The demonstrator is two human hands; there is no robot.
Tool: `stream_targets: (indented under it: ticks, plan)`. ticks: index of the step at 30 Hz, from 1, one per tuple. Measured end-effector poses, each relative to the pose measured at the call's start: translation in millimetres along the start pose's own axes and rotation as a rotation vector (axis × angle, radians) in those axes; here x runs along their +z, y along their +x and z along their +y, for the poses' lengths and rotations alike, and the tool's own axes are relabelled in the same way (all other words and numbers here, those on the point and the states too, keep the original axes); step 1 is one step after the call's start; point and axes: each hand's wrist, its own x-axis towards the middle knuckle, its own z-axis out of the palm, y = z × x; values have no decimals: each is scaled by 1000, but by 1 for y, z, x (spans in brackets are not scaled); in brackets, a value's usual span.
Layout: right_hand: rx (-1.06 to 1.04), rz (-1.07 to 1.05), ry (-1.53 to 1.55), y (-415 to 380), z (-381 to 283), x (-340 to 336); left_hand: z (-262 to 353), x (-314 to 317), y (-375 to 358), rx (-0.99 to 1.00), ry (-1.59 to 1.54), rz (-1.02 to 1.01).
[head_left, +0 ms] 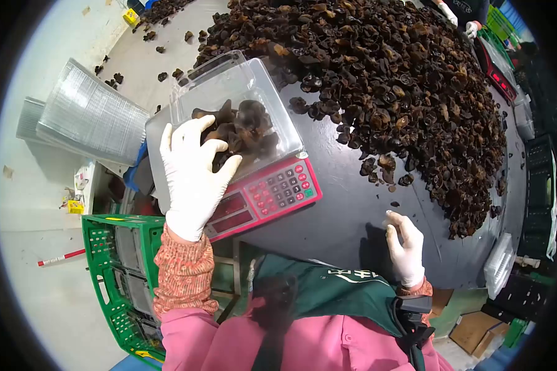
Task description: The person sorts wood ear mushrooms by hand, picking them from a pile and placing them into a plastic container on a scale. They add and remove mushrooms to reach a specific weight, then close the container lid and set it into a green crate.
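Observation:
My left hand (195,173), in a white glove, is over the near-left side of a clear plastic box (278,117). Its fingers are spread and bent, with the tips at dark brown fungus pieces (247,127) inside; no piece is plainly gripped. The box rests on a red electronic scale (263,195) with a keypad and display facing me. My right hand (406,247), also gloved, hovers by the table's near edge. Its thumb and fingers are slightly curled and apart, holding nothing visible. A large heap of fungus (377,80) spreads beyond it on the dark table (340,210).
Stacked clear boxes (96,111) stand at the left. A green crate (120,272) holding boxes is below them. Another red scale (500,80) and a co-worker's gloved hand (472,28) are at the upper right. More clear containers (500,266) sit at the table's right edge.

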Motion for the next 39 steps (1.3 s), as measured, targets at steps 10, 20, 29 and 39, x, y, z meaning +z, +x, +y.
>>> stream_targets:
  ticks: [10,20,29,39]
  plan:
    - [-42,-82,27,36,-3,-15,17,22,1,-294,28,63]
    - [-94,-57,25,61,5,-28,14,21,-3,-339,14,80]
    - [-81,-70,30,59,13,-25,17,25,-2,-350,18,100]
    - [-20,-57,45,52,3,-26,20,24,1,-347,12,147]
